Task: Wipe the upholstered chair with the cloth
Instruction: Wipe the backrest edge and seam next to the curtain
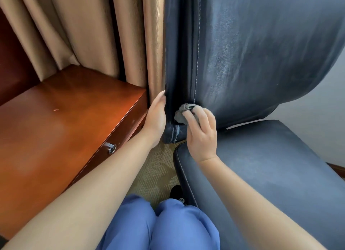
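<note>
two knees in blue trousers (164, 225) nearest the camera, side by side below the chair's seat. one dark shoe (176, 192) just beyond them, on the carpet beside the seat's front corner.

two bare forearms reach up toward the chair (261, 53). one chair, dark blue-grey upholstery, pale stitching along its seams; its seat cushion (270, 165) lies low, its tall backrest rises above it.

right hand (202, 132): fingers curled round one small grey cloth (183, 112), bunched up and pressed against the lower edge of the chair's backrest, close to the stitched seam. grip tight, holding the cloth.

left hand (156, 115): fingers straight and together, palm flat against the outer side edge of the chair's backrest, just beside the cloth. holds nothing.

one reddish-brown wooden cabinet (61, 122) beside the chair, glossy top, one round metal knob (112, 148) on its front face. a narrow strip of beige-green patterned carpet (158, 171) shows between cabinet and chair.

one tan curtain (93, 29) hangs in folds behind the cabinet, touching the chair's back edge. a pale wall (313, 122) beyond the chair, with a dark wood skirting (336, 168) at its foot.
</note>
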`<state>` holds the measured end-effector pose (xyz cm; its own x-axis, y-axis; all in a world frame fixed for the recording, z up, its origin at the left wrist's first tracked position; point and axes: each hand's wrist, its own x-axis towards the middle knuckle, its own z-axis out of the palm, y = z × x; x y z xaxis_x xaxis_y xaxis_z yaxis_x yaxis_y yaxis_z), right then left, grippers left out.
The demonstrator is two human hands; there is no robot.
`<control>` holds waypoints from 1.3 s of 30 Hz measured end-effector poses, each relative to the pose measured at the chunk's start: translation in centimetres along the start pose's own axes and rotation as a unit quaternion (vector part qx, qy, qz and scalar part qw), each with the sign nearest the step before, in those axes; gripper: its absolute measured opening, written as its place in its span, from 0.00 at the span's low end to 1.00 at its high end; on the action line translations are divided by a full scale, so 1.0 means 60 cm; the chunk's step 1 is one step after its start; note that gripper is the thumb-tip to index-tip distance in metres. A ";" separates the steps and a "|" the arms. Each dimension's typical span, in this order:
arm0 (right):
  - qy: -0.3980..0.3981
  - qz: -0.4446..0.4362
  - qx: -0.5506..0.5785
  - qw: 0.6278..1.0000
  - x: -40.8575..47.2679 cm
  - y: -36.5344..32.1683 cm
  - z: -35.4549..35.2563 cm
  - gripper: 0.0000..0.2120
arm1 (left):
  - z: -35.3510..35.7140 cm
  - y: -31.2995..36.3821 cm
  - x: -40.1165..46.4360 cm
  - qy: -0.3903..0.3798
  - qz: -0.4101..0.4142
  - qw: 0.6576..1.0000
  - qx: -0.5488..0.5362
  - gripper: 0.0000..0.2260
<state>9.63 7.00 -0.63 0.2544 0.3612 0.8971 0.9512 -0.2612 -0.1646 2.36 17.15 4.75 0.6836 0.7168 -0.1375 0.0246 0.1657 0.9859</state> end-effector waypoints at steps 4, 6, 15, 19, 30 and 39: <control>-0.143 0.093 -0.025 0.985 -0.075 0.012 0.018 0.14 | 0.003 0.014 -0.009 -0.023 -0.006 1.000 -0.014 0.17; -0.157 0.213 0.019 0.964 -0.083 -0.003 0.020 0.14 | 0.000 0.008 -0.005 -0.029 0.001 1.000 0.001 0.18; 0.056 0.695 0.405 0.591 0.025 -0.111 -0.043 0.06 | -0.007 0.008 0.000 -0.038 0.008 0.999 0.017 0.13; 0.106 0.727 0.373 0.567 0.048 -0.123 -0.041 0.02 | -0.002 0.015 -0.009 -0.027 0.003 1.000 0.011 0.13; 0.022 0.853 0.284 0.436 0.026 -0.077 -0.013 0.04 | -0.018 0.013 -0.030 -0.022 -0.007 0.995 0.100 0.14; 0.064 0.735 0.375 0.561 0.031 -0.116 -0.078 0.14 | -0.043 -0.024 -0.159 0.009 -0.182 0.983 -0.020 0.25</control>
<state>2.70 5.29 4.13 0.8915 0.1686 -0.4204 -0.4521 0.2746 -0.8486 -6.07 11.80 4.38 0.6218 0.6174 -0.4819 0.2361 0.4389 0.8669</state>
